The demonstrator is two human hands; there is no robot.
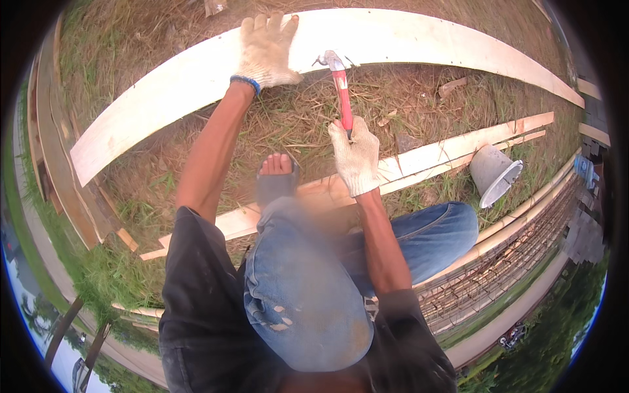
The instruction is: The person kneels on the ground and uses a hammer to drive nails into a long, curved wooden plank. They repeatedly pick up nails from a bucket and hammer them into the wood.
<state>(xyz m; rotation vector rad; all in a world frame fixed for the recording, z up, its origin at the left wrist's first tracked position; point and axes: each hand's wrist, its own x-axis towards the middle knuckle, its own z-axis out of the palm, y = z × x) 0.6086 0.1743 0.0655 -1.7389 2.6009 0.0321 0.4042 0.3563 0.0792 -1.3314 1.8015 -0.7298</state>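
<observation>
A long pale wooden board lies across the grass before me, looking bowed in this wide view. Flat on its left part rests my left hand, in a cream knit glove with a blue cuff, fingers spread. My gloved right hand grips the lower end of a claw hammer with a red handle. The hammer's metal head is over the board's near edge, its claw pointing left; whether it touches the wood I cannot tell. Small dark nail heads or marks dot the board's edges.
Narrow wooden strips run behind my right hand, passing by my sandalled foot. A grey bucket lies tipped at the right, near bamboo poles and rusty rebar frames. Planks are stacked at the left. A wood scrap sits on the grass.
</observation>
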